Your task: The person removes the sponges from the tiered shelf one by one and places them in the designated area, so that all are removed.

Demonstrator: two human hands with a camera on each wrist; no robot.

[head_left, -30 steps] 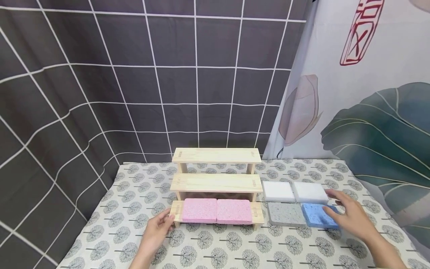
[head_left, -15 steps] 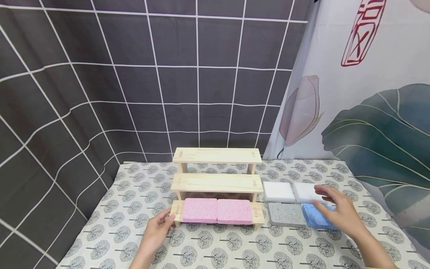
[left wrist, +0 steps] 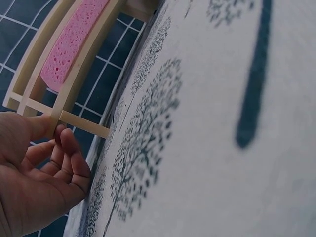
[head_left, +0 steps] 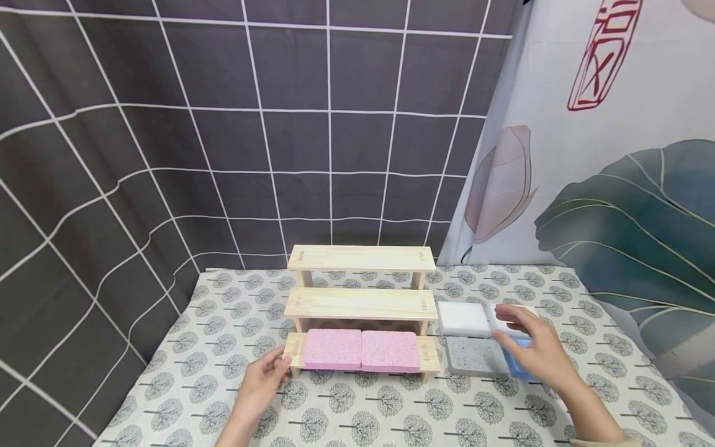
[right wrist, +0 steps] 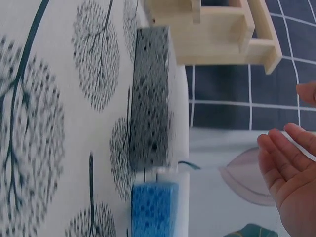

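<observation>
A three-tier wooden shelf (head_left: 357, 304) stands on the patterned cloth, with two pink sponges (head_left: 333, 349) side by side on its lowest tier. My left hand (head_left: 261, 380) pinches the left end of that tier between thumb and fingers, as the left wrist view also shows. To the right of the shelf lie a grey sponge (head_left: 475, 356), a blue sponge (head_left: 516, 361) and two white sponges (head_left: 461, 318). Over the blue and right-hand white sponges hovers my right hand (head_left: 536, 347), fingers spread and holding nothing. It hides part of both.
The tree-print cloth (head_left: 234, 310) covers the table. Behind hangs a dark curtain with a white grid (head_left: 357, 143). On the right is a light curtain (head_left: 558, 149) with leaf and flower prints.
My right hand has moved left from the right edge of the blue and white sponges to above them. The left hand stays on the shelf, and the sponges have not moved.
</observation>
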